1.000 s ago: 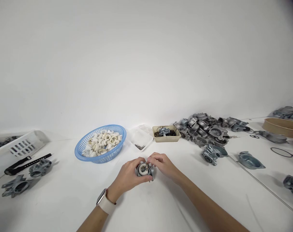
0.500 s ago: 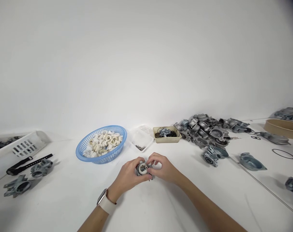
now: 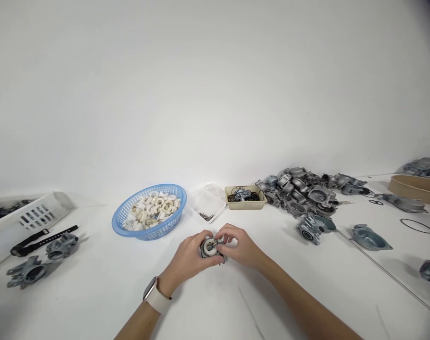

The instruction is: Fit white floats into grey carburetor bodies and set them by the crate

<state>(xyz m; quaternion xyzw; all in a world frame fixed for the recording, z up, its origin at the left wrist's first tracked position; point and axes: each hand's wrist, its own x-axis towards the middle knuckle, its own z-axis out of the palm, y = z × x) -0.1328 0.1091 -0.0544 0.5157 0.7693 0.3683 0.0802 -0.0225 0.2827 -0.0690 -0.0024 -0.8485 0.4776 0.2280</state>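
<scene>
Low in the middle of the head view, a grey metal carburetor body (image 3: 203, 250) is held just above or on the white table; I cannot tell which. A white plastic float (image 3: 210, 252) sits in its round opening. My left hand (image 3: 192, 255) wraps the body from the left, thumb along the near side. My right hand (image 3: 239, 245) is closed at the right edge of the float, thumb and index finger pinched together. Whatever is between those fingertips is too small to make out.
A blue basket (image 3: 149, 234) of white floats stands behind my left hand. Beyond are a white tray (image 3: 215, 203) with small pins and a cream tray (image 3: 245, 205) of black rings. Metal castings (image 3: 296, 189) are heaped back right. Two carburetor bodies (image 3: 32, 272) lie left.
Both hands stay in nearly the same place around the carburetor body. The right fingertips have shifted very slightly at the float; the whole view has moved a touch.
</scene>
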